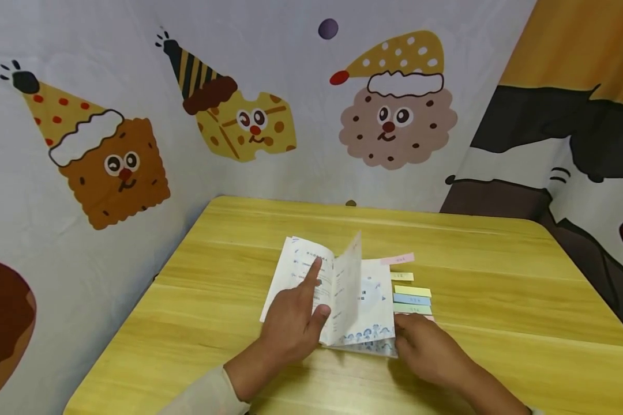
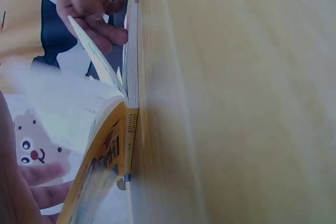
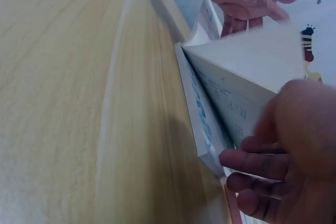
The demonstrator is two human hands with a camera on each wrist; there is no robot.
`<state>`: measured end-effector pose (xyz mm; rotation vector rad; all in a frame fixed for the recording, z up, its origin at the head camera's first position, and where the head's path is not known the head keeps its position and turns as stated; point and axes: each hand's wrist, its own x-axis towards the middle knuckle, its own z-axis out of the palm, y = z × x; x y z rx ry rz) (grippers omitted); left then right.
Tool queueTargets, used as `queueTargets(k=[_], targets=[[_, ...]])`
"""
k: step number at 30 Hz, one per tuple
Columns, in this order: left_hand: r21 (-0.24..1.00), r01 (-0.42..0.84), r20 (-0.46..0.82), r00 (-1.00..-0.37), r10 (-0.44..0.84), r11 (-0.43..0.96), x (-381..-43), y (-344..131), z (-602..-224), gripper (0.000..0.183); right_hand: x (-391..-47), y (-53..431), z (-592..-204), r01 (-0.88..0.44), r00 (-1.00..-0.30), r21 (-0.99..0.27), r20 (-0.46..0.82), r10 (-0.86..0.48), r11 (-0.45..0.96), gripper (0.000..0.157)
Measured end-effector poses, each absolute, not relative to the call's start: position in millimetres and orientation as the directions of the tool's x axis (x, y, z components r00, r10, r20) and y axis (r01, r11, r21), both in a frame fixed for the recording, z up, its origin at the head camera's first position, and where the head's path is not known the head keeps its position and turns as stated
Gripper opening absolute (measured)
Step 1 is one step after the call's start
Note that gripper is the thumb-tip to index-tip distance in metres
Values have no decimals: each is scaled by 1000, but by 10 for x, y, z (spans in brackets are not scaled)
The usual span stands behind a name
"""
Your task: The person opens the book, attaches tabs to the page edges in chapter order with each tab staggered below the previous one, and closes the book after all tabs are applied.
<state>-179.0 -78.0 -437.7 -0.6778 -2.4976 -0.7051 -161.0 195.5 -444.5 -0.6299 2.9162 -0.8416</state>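
A paperback book [image 1: 374, 317] lies spread on the table, with one leaf [image 1: 352, 282] standing up between its two sides. Over the left-hand page [image 1: 280, 288] is my left hand [image 1: 293, 320], its index finger extended across the print and its thumb apart. My right hand [image 1: 433, 349] is at the lower right corner of the book, fingers loosely bent beside the page edges. In the right wrist view its fingers [image 3: 257, 163] lie close to that edge, pinching nothing visible. Colored sticky tabs [image 1: 412, 300] stick out from the right side. The left wrist view shows the yellow spine [image 2: 131, 129].
The wood-patterned table [image 1: 197, 288] extends around the book on all sides. Behind it hangs a pale cloth backdrop [image 1: 301, 57] printed with cartoon snacks in party hats. A curtain [image 1: 566, 132] with a darker print is at the right.
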Motion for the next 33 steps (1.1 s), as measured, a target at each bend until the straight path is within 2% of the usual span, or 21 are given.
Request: queueTargets(k=[3, 5, 8, 10, 16, 21, 24, 28, 30, 33], targets=[[303, 541, 462, -803, 375, 785, -1785, -757, -4395, 59, -1588, 1955, -4413, -239, -952, -604, -8, -306, 760, 32], [248, 518, 386, -828, 408, 818, -1777, -742, -4422, 47, -1573, 1958, -4398, -168, -966, -627, -49, -253, 761, 42], [176, 507, 277, -848, 452, 844, -1758, -721, -4460, 37, -1565, 1969, -4399, -142, -974, -616, -51, -219, 775, 57], [156, 506, 223, -855, 468, 848, -1746, -710, -4479, 38, -1569, 1974, -4409, -130, -978, -628, -46, -204, 768, 59], [147, 501, 135, -864, 485, 853, -1722, -682, -4483, 48, -1624, 1944, -4448, -166, -972, -612, -29, -232, 774, 38], [118, 501, 133, -864, 486, 857, -1726, -670, -4490, 48, -1646, 1912, -4452, -182, -970, -559, -31, -239, 809, 24], [120, 505, 144, -860, 489, 855, -1724, -669, -4499, 51, -1641, 1901, -4456, -199, -973, -534, 9, -230, 822, 26], [142, 518, 164, -853, 496, 844, -1712, -660, -4514, 59, -1626, 1879, -4466, -266, -964, -554, 134, -231, 789, 41], [148, 520, 169, -851, 497, 841, -1709, -651, -4522, 63, -1620, 1856, -4462, -341, -940, -576, 206, -273, 743, 42], [136, 506, 170, -859, 483, 852, -1706, -637, -4534, 72, -1627, 1794, -4455, -485, -872, -580, 261, -414, 655, 38]])
